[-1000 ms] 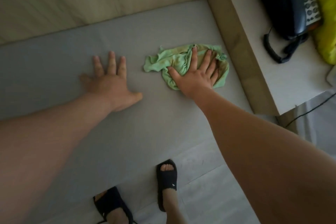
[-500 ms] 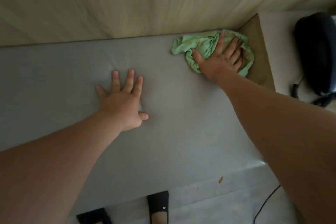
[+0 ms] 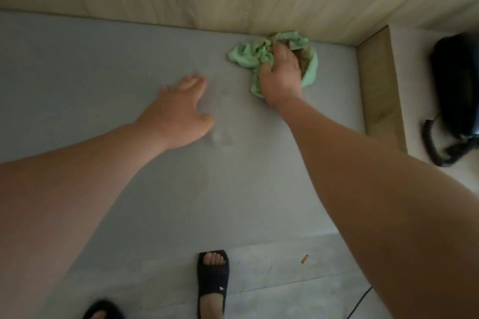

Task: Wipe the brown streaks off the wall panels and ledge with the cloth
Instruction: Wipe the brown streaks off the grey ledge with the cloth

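Grips the green cloth [image 3: 246, 57] in curled fingers of the right hand [image 3: 281, 77], no longer flat; pulls it off the nightstand side [image 3: 375, 80] to the fingers' right.

Dim, soft flat light, motion blur, wide-angle bending

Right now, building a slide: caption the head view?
Right hand grips green cloth on grey panel; left hand beside it.

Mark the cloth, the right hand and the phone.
cloth [image 3: 246, 55], head view, bunched left fold
right hand [image 3: 281, 75], head view, back of the hand
phone [image 3: 453, 85], head view, black body
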`<state>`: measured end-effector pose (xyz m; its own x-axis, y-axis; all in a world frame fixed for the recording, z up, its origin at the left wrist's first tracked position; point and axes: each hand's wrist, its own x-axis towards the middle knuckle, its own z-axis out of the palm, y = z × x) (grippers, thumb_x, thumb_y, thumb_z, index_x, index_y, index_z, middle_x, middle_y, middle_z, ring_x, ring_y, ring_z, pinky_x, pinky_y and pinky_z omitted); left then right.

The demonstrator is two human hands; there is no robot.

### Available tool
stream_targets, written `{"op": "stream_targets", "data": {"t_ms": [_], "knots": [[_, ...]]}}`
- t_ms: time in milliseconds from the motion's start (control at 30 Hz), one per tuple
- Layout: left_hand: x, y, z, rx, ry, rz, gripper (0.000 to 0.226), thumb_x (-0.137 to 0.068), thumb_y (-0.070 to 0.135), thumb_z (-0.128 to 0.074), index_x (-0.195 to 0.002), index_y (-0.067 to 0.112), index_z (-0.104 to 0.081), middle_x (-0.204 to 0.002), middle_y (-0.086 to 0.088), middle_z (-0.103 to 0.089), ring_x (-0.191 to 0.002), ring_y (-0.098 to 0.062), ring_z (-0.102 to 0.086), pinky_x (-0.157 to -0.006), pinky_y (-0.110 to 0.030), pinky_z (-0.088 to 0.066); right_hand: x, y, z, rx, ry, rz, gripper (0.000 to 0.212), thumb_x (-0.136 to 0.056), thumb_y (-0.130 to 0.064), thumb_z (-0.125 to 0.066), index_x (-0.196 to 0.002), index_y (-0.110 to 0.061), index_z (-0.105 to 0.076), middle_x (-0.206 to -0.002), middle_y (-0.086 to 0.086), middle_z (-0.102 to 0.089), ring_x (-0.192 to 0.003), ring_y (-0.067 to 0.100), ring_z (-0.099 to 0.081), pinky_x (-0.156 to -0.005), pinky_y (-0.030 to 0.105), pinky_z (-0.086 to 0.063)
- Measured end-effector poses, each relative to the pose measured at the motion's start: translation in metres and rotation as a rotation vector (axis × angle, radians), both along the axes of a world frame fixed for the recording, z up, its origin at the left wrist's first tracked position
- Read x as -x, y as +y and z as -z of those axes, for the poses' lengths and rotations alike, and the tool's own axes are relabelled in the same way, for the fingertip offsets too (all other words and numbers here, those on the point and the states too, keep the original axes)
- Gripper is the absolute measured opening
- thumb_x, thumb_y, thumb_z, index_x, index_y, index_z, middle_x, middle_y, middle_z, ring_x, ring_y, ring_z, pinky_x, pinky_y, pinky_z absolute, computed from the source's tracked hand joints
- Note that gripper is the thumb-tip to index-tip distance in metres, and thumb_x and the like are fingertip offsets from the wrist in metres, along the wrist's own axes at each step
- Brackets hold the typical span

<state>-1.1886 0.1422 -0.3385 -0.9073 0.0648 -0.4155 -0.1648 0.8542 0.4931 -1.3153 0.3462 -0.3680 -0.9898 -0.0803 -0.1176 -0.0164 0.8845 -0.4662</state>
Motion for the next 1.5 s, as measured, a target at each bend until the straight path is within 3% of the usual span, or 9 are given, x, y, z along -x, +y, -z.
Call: {"op": "stream_targets", "data": {"t_ms": [100, 400, 533, 733, 867, 1033, 1167, 1300, 1500], "knots": [[-0.027, -0.031, 0.003, 0.035, 0.230, -0.240, 0.076, -0.073, 0.026, -0.036, -0.141, -0.003, -0.054, -0.144, -0.029, -0.052, -0.136, -0.043, -0.046, -0.118, -0.049, -0.036, -0.040, -0.048, -0.001, 0.081, -0.007, -0.188, 0.062, -0.088, -0.024, -0.049, -0.143, 0.002, -0.054, -0.146, 0.026, -0.054, -0.137, 0.041, -0.049, -0.116, 0.032, -0.026], [-0.112, -0.074, 0.013, 0.326, 0.290, -0.307, 0.070, -0.066, 0.024, -0.041, -0.127, -0.009, -0.055, -0.127, -0.035, -0.052, -0.118, -0.051, -0.047, -0.109, -0.056, -0.036, -0.225, -0.064, 0.004, -0.057, 0.031, -0.980, 0.063, -0.089, -0.053, -0.050, -0.146, -0.028, -0.058, -0.163, 0.007, -0.039, -0.145, 0.033, -0.042, -0.123, 0.045, -0.022], [-0.138, -0.073, 0.010, 0.297, 0.245, -0.277, 0.066, -0.072, 0.023, -0.049, -0.130, -0.006, -0.055, -0.135, -0.033, -0.048, -0.125, -0.049, -0.044, -0.114, -0.053, -0.033, -0.194, 0.010, 0.015, -0.247, 0.141, -0.660, 0.074, -0.087, -0.071, -0.055, -0.151, -0.033, -0.052, -0.163, 0.015, -0.038, -0.142, 0.035, -0.047, -0.113, 0.050, -0.039], [-0.182, -0.093, 0.012, 0.281, 0.235, -0.283, 0.051, -0.078, 0.025, -0.046, -0.118, -0.003, -0.061, -0.124, -0.030, -0.055, -0.116, -0.049, -0.050, -0.108, -0.051, -0.037, -0.198, -0.035, 0.007, -0.332, -0.144, 0.085, 0.091, -0.090, -0.074, -0.045, -0.165, -0.039, -0.007, -0.173, 0.011, 0.006, -0.158, 0.036, 0.009, -0.127, 0.055, 0.002], [-0.206, -0.121, 0.010, 0.387, 0.179, -0.230, 0.039, -0.095, 0.027, -0.039, -0.082, -0.001, -0.062, -0.083, -0.028, -0.061, -0.091, -0.044, -0.057, -0.090, -0.053, -0.037, -0.288, -0.137, 0.008, -0.314, -0.085, -0.291, 0.092, -0.089, -0.077, -0.038, -0.165, -0.036, -0.007, -0.172, 0.015, 0.007, -0.158, 0.040, 0.011, -0.125, 0.054, 0.009], [-0.239, -0.153, 0.005, 0.441, 0.151, -0.193, 0.048, -0.100, 0.026, -0.033, -0.076, 0.000, -0.066, -0.073, -0.023, -0.063, -0.084, -0.042, -0.055, -0.082, -0.053, -0.035, -0.329, -0.164, 0.012, -0.251, 0.066, -0.933, 0.079, -0.088, -0.080, -0.044, -0.158, -0.047, -0.032, -0.172, 0.003, -0.017, -0.155, 0.035, -0.017, -0.126, 0.053, -0.011], [-0.261, -0.175, 0.003, 0.353, 0.127, -0.452, 0.030, -0.081, 0.025, -0.043, -0.086, 0.004, -0.063, -0.090, -0.022, -0.059, -0.094, -0.043, -0.053, -0.089, -0.051, -0.037, -0.256, -0.123, 0.014, -0.326, 0.078, -0.532, 0.080, -0.085, -0.082, -0.039, -0.157, -0.048, -0.033, -0.171, 0.006, -0.022, -0.150, 0.036, -0.030, -0.122, 0.054, -0.024], [-0.301, -0.202, 0.012, 0.321, 0.183, -0.575, 0.045, -0.071, 0.022, -0.049, -0.108, 0.002, -0.064, -0.110, -0.024, -0.058, -0.104, -0.046, -0.052, -0.095, -0.049, -0.040, -0.227, -0.166, 0.004, -0.364, -0.201, -0.030, 0.089, -0.090, -0.078, -0.038, -0.164, -0.043, -0.004, -0.173, 0.009, 0.009, -0.158, 0.037, 0.011, -0.126, 0.054, 0.005], [-0.361, -0.248, 0.008, 0.285, 0.092, -0.744, 0.045, -0.078, 0.017, -0.054, -0.118, -0.001, -0.062, -0.119, -0.027, -0.055, -0.114, -0.047, -0.049, -0.103, -0.050, -0.035, -0.298, -0.322, 0.009, -0.305, -0.094, -0.469, 0.078, -0.099, -0.068, -0.033, -0.165, -0.038, -0.004, -0.173, 0.007, 0.010, -0.158, 0.036, 0.012, -0.127, 0.051, 0.007]]}}
